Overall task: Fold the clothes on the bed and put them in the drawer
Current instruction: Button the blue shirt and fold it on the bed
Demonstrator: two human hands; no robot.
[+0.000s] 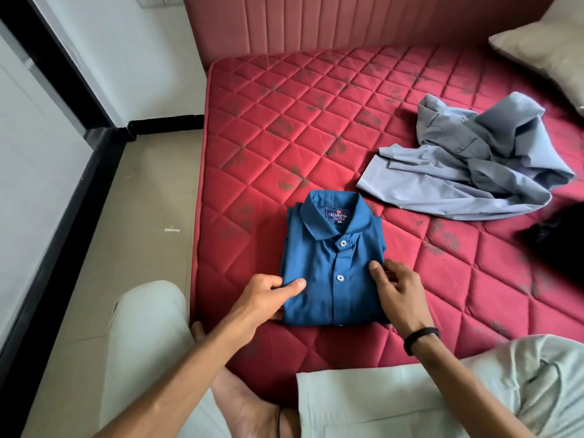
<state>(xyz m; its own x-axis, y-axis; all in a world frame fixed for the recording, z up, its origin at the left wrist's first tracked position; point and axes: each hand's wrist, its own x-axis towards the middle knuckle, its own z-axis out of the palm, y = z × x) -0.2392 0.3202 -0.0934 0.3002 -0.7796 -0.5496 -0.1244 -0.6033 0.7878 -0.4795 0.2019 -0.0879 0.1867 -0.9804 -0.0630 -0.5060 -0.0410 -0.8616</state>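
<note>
A blue shirt [331, 263] lies folded into a neat rectangle, collar away from me and buttons up, near the front left edge of the red quilted mattress [284, 128]. My left hand [268, 295] grips the shirt's lower left edge, thumb on top and fingers under the cloth. My right hand [398, 289] holds the right edge, with the thumb resting on the fabric. A crumpled light grey-blue shirt [467, 165] lies unfolded further back on the right. No drawer is in view.
A dark garment [556, 245] sits at the right edge of the bed. A beige pillow [546, 49] leans at the back right by the red padded headboard [316, 20]. Tiled floor [142, 216] runs along the bed's left side. My legs are at the bottom.
</note>
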